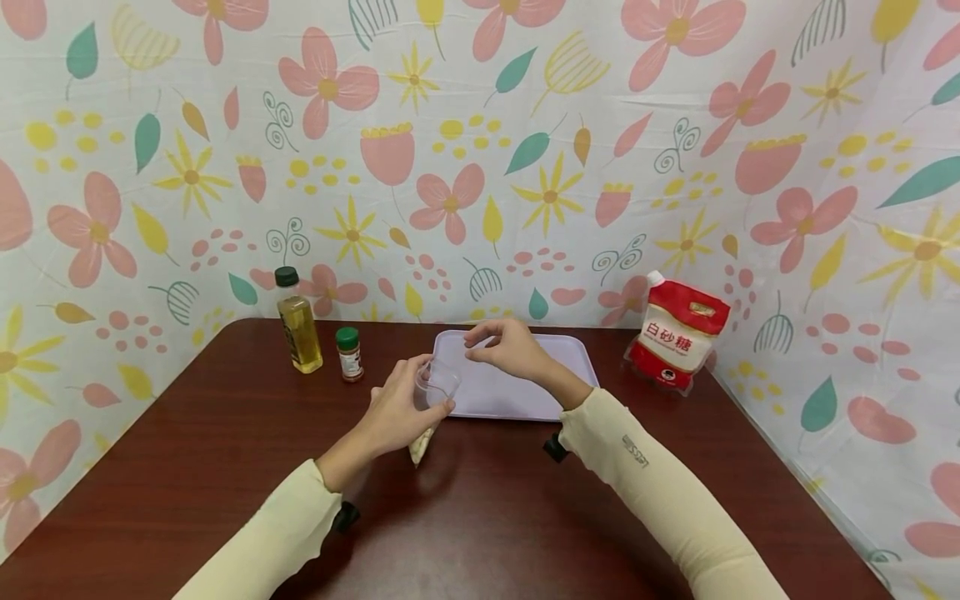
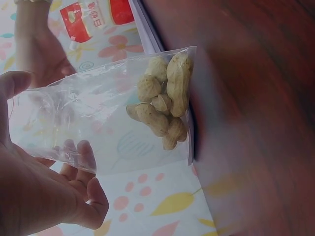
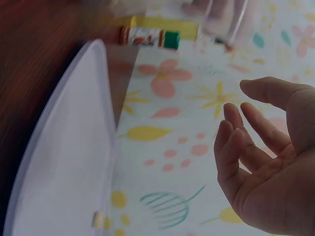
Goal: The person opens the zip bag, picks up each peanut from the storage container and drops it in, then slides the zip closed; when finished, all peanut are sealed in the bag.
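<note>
In the head view my left hand holds up a clear plastic bag by its spread mouth, left of the lilac tray. Several unshelled peanuts lie in the bottom of the bag, hanging below the hand. Thumb and fingers curve round the bag's upper part in the left wrist view. My right hand is raised over the tray, to the right of the bag. Its fingers are loosely bent, with nothing seen between them in the right wrist view.
An oil bottle and a green-capped spice jar stand at the back left. A red and white sugar pouch stands at the back right. A small tan thing shows at the tray's edge. Behind the table hangs a flowered cloth.
</note>
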{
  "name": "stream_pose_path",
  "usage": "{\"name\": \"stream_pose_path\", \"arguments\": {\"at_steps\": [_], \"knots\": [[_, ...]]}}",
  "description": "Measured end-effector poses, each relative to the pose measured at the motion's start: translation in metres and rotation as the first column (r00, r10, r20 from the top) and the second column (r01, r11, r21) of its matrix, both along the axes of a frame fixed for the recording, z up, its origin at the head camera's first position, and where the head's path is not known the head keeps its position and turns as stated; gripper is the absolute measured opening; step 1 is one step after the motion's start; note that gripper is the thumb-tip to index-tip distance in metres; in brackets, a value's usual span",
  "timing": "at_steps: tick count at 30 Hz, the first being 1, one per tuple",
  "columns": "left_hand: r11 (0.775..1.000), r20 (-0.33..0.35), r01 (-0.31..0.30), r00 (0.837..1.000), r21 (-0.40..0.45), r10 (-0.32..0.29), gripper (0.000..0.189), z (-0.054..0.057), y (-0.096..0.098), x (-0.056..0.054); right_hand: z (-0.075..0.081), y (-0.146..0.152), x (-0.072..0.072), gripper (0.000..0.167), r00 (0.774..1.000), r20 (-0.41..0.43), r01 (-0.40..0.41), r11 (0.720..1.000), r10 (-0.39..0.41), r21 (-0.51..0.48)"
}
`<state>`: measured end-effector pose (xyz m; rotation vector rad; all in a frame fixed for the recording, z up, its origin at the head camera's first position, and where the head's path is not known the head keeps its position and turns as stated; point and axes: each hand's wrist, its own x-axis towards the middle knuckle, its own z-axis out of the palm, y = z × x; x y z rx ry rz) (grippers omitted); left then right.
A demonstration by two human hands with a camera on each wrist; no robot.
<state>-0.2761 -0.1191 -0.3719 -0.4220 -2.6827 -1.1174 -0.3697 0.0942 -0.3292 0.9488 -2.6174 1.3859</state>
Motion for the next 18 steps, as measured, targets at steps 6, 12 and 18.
{"name": "stream_pose_path", "arguments": {"at_steps": [6, 12, 18], "knots": [[1.0, -0.003, -0.001, 1.0, -0.006, 0.001, 0.075, 0.002, -0.001, 0.001, -0.018, 0.009, -0.032, 0.015, 0.993, 0.009, 0.115, 0.993, -0.115, 0.009], [1.0, -0.012, -0.004, 1.0, -0.003, 0.004, 0.075, 0.0, -0.003, -0.002, -0.034, 0.019, -0.061, 0.016, 0.978, 0.007, 0.208, 0.977, -0.209, 0.051], [1.0, -0.024, -0.007, 1.0, -0.001, 0.007, 0.074, 0.0, -0.004, -0.003, -0.052, 0.033, -0.086, 0.019, 0.96, 0.013, 0.275, 0.953, -0.279, 0.127]]}}
